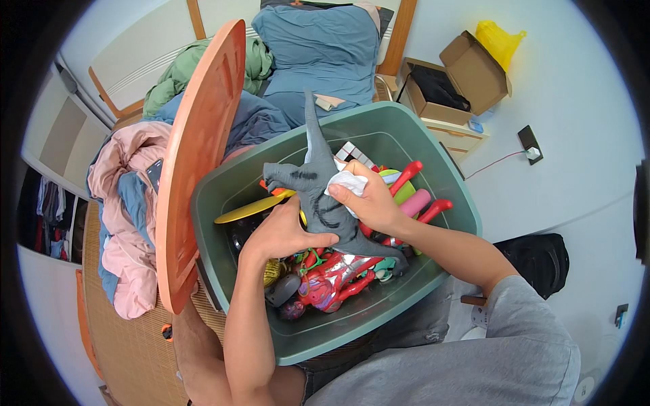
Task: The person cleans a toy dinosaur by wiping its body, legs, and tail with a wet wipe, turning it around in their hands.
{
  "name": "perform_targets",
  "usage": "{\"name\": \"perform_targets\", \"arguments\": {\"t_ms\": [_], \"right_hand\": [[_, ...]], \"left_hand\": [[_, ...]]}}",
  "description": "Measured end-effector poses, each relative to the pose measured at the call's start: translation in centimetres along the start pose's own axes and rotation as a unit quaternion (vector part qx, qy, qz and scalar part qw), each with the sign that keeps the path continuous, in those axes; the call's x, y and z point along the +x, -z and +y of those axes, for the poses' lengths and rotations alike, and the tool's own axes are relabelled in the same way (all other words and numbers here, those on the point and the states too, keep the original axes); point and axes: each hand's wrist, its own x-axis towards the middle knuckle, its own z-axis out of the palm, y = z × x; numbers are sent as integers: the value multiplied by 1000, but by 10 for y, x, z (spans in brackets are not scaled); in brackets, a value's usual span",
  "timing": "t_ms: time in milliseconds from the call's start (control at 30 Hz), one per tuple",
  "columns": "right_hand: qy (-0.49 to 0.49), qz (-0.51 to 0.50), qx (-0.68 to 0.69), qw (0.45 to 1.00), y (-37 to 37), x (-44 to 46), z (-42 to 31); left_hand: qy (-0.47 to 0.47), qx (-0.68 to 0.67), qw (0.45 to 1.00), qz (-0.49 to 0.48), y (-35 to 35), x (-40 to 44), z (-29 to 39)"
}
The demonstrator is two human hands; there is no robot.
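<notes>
A grey toy dinosaur [318, 198] with black stripes is held over a green plastic bin [445, 179], its long tail pointing up toward the bed. My left hand [279, 230] grips the dinosaur's body from the left, the thumb lying across it. In my right hand [374, 203] is a crumpled white wipe [347, 181], pinched and pressed against the dinosaur's side. Below the dinosaur, the bin holds many toys, among them a red and silver figure [332, 281], a yellow disc-like piece [250, 208] and red-ended rods [406, 177].
An orange lid [201, 166] stands upright at the bin's left side. Behind lies a bed with a blue pillow [318, 47] and a pink blanket [128, 203]. An open cardboard box [433, 108] sits on a nightstand [453, 139]. A black bag [535, 260] rests at right.
</notes>
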Motion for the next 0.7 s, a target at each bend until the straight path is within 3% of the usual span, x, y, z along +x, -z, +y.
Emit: {"name": "perform_targets", "arguments": {"t_ms": [433,700], "right_hand": [[-23,20,17,999,-1,2,1],[-20,52,122,991,-5,6,2]], "left_hand": [[-9,14,1000,1,-1,1,-4],[1,8,1000,-3,0,1,0]]}}
